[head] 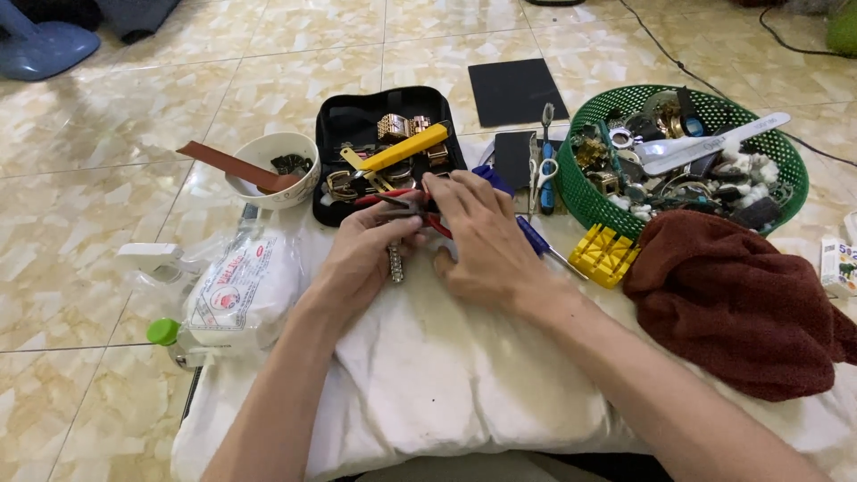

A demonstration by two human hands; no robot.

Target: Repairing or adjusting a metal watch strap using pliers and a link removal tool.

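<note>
I look down on a floor of glossy cream marble-patterned tiles (295,80) with thin grout lines, and soft light reflects off it. A blue plastic fan base (40,45) sits at the top left corner of my view. A black cable (705,80) runs across the tiles at the top right. No walls or windows show.

You get bright, even daylight here, coming mostly from the upper left, where the glossy floor tiles (134,116) throw back a pale glare. Shadows are soft and short under your hands (428,241) and the green basket (589,201). Focus is sharp throughout; the wide lens bends lines at the edges.
</note>
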